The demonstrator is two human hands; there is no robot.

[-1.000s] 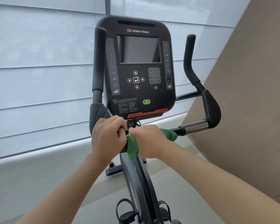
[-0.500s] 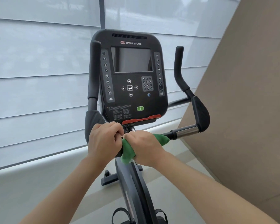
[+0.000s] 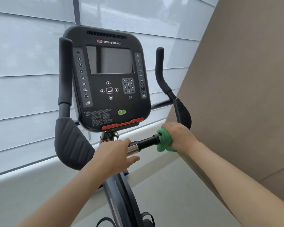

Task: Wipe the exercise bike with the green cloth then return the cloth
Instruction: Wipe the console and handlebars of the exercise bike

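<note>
Both arms outstretched (right hand (image 3: 181, 136) clenched)

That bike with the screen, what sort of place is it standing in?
Probably a gym or fitness room. The exercise bike carries a commercial-style Star Trac console with keypad and level buttons, it faces a wall of blinds, and a green cloth is wiping its handlebar.
</note>
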